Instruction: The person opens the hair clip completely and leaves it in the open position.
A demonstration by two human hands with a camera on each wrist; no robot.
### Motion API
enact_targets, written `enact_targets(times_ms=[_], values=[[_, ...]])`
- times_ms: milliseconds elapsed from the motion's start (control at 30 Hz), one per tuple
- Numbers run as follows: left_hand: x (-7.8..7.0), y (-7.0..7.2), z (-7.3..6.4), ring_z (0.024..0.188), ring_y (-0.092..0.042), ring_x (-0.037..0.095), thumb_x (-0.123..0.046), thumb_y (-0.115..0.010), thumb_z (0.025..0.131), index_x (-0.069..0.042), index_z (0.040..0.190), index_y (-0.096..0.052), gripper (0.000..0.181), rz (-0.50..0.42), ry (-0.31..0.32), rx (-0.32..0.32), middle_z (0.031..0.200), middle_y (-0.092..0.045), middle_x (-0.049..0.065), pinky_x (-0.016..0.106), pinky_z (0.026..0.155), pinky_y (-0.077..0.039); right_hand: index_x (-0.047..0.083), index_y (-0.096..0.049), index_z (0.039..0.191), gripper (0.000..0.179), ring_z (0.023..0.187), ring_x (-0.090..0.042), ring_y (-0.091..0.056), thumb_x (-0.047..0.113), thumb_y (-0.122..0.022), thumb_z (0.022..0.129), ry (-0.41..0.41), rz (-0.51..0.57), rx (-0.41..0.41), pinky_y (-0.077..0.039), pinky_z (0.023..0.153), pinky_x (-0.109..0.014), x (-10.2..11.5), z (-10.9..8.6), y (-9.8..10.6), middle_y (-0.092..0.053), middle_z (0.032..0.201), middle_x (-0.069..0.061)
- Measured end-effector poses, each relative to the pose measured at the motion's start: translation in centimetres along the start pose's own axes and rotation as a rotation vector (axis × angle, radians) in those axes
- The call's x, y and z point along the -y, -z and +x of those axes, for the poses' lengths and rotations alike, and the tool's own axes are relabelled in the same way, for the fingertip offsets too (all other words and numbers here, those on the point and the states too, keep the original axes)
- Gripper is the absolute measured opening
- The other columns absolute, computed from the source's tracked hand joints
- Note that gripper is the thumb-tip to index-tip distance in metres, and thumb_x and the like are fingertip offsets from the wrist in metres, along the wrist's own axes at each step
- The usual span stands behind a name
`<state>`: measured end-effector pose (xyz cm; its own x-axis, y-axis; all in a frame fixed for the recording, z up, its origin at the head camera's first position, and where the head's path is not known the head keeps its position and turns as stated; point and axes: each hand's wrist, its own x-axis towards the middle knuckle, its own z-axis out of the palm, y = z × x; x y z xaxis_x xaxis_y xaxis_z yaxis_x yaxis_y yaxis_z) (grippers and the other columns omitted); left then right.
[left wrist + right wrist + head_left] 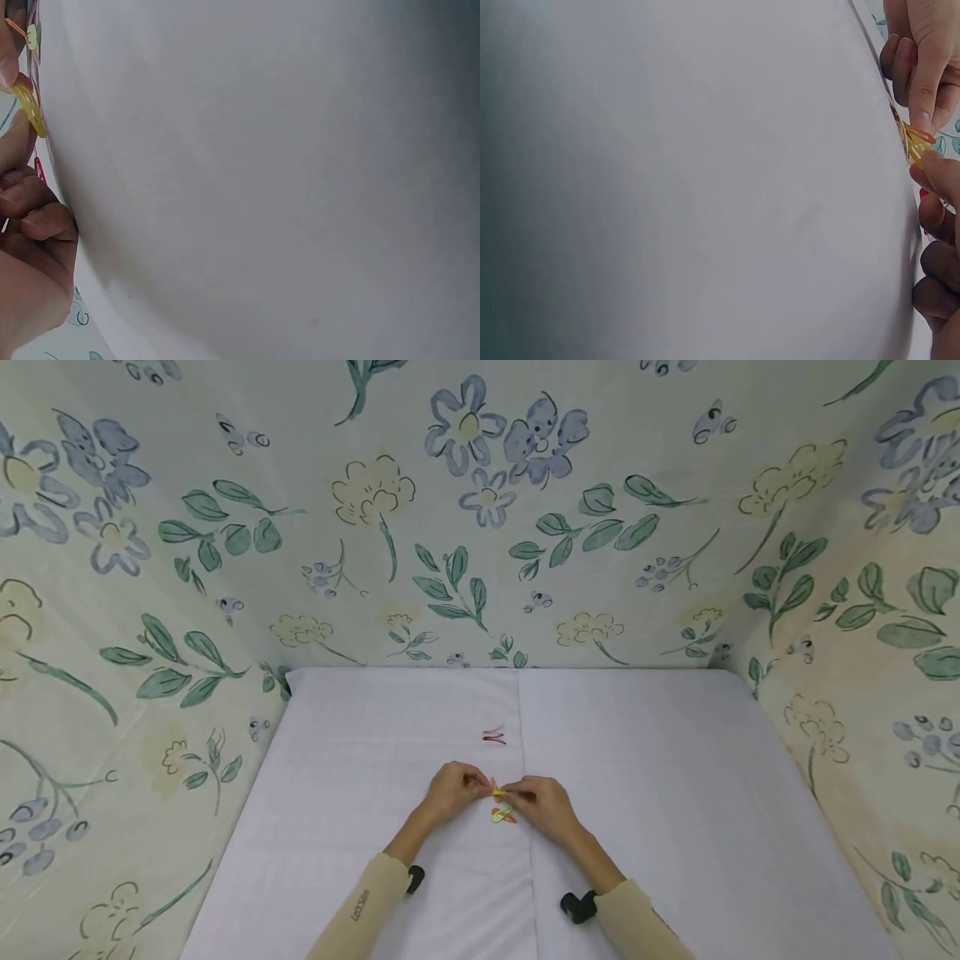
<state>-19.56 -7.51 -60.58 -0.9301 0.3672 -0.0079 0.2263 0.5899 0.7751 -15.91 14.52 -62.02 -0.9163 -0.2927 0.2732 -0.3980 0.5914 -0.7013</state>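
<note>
Close over the middle of the white cloth, both hands meet at a yellow snap hair clip. The left hand pinches one end between thumb and fingertip, its other fingers curled. From the other side, my right hand grips the opposite end of the yellow clip with thumb and index finger. An orange clip shows right at the fingertips, overlapping the yellow one. Nearer me on the cloth, a light green clip lies crossed with an orange clip.
Beyond the hands lie dark red and pinkish hair clips. The table's white cloth has a seam running away from me. Floral curtains hang at the back and both sides. A dark wrist camera sits at the right sleeve.
</note>
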Motion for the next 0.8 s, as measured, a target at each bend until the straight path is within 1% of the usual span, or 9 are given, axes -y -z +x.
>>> enact_targets(times_ms=[100,167,267,367,500,633,733,800], values=[[0.1,0.1,0.0,0.066,-0.052,0.000,-0.020,-0.081,0.090,-0.010,0.088,-0.082,0.010,-0.010,-0.022,0.003,0.081,-0.076,0.000,0.018,0.062,-0.043,0.013,-0.084,0.095,0.008,0.068,0.004,-0.058,0.019,-0.081,0.090,0.001,0.005,-0.008,-0.048,0.062,-0.018,-0.1,0.1,-0.1,-0.077,0.083,0.005],[0.1,0.1,-0.1,0.065,-0.052,0.001,-0.020,-0.081,0.091,-0.010,0.088,-0.082,0.011,-0.021,-0.019,0.016,0.080,-0.076,0.000,0.018,0.061,-0.044,0.013,-0.084,0.093,0.007,0.068,0.003,-0.058,0.018,-0.081,0.090,-0.003,0.017,-0.006,-0.048,0.061,-0.018,-0.1,0.2,-0.1,-0.077,0.082,0.005],[-0.1,0.3,-0.3,0.064,-0.051,0.002,-0.019,-0.082,0.089,-0.011,0.086,-0.082,0.008,-0.043,0.001,0.037,0.076,-0.072,-0.001,0.019,0.060,-0.042,0.011,-0.084,0.093,0.006,0.065,0.003,-0.054,0.016,-0.081,0.090,-0.003,0.041,-0.007,-0.045,0.059,-0.018,0.0,0.4,0.0,-0.075,0.080,0.005],[-0.1,0.3,-0.3,0.062,-0.047,0.003,-0.017,-0.083,0.088,-0.013,0.084,-0.081,0.006,-0.054,0.019,0.041,0.071,-0.067,-0.003,0.019,0.058,-0.038,0.010,-0.083,0.092,0.005,0.061,0.002,-0.048,0.014,-0.081,0.090,-0.002,0.073,-0.014,-0.040,0.055,-0.018,0.2,0.7,0.2,-0.072,0.076,0.005],[-0.1,0.3,-0.4,0.061,-0.046,0.003,-0.015,-0.083,0.088,-0.012,0.083,-0.081,0.006,-0.045,0.007,0.028,0.070,-0.067,-0.002,0.018,0.057,-0.037,0.010,-0.083,0.093,0.004,0.060,0.001,-0.046,0.011,-0.081,0.089,-0.018,0.117,-0.008,-0.038,0.054,-0.019,0.4,0.9,0.3,-0.068,0.073,0.007],[-0.2,0.3,-0.4,0.062,-0.047,0.001,-0.014,-0.084,0.087,-0.010,0.083,-0.080,0.006,-0.020,-0.035,-0.001,0.073,-0.069,-0.001,0.018,0.057,-0.038,0.012,-0.083,0.095,0.007,0.062,0.000,-0.046,0.010,-0.081,0.089,-0.038,0.146,0.021,-0.039,0.055,-0.019,0.4,1.1,0.4,-0.068,0.076,0.008],[-0.3,0.3,-0.4,0.061,-0.045,0.001,-0.014,-0.084,0.086,-0.010,0.083,-0.080,0.007,-0.012,-0.054,-0.024,0.070,-0.065,-0.002,0.018,0.057,-0.037,0.012,-0.083,0.095,0.006,0.062,-0.001,-0.047,0.011,-0.081,0.089,-0.042,0.152,0.031,-0.040,0.056,-0.019,0.4,1.1,0.3,-0.069,0.078,0.007],[-0.3,0.5,-0.5,0.059,-0.044,0.001,-0.015,-0.085,0.086,-0.010,0.082,-0.081,0.007,-0.031,-0.052,-0.034,0.067,-0.062,-0.003,0.018,0.056,-0.036,0.013,-0.083,0.094,0.005,0.063,-0.002,-0.046,0.011,-0.081,0.089,-0.049,0.152,0.028,-0.040,0.056,-0.019,0.4,1.1,0.3,-0.068,0.078,0.007]])
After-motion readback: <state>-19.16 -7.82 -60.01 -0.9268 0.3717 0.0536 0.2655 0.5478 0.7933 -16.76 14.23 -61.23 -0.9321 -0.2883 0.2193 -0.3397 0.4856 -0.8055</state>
